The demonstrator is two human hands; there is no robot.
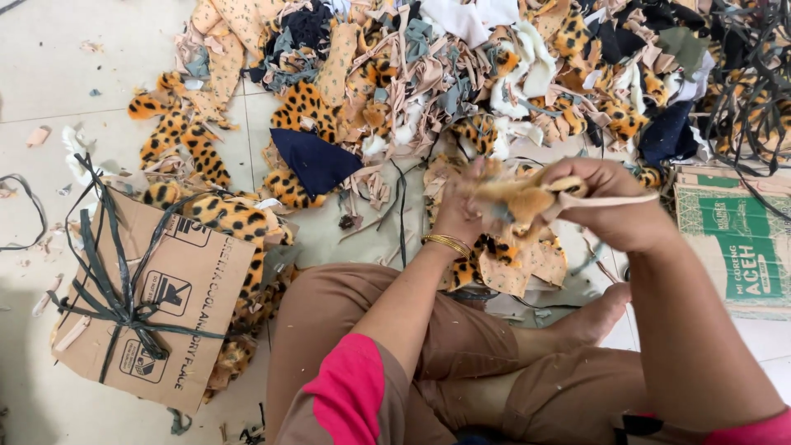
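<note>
We are pulling apart a tangle of fabric scraps (pixel 519 200) at centre. Our left hand (pixel 458 210) clamps the bundle; our right hand (pixel 614 202), at three o'clock, grips a beige strip (pixel 614 199). It probably needs a steady outward tug, with the scrap pile (pixel 461 74) at twelve.

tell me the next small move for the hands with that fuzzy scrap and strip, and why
Probably keep pulling the beige strip sideways with the right hand while the left hand pinches the orange fuzzy scrap. The strip is taut and still joined to the scrap, so it looks only partly torn away.
</note>
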